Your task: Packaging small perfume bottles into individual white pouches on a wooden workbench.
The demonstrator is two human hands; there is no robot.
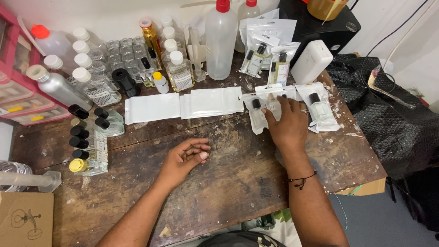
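Worn wood table (238, 183), bottle-crowded; white wall (114, 13) behind; black bubble wrap (393, 119) beside.

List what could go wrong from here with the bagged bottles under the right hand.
The right hand presses on bagged bottles lying overlapped; a push could slide the outer pouch toward the table edge. Upright pouches behind lean loosely and might topple if bumped.

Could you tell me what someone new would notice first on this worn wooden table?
Probably the right hand pressing on small bottles sealed in clear pouches at the table's far right. The left hand rests empty, palm up, mid-table. Behind, a crowd of white-capped bottles and a tall red-capped bottle line the back edge.
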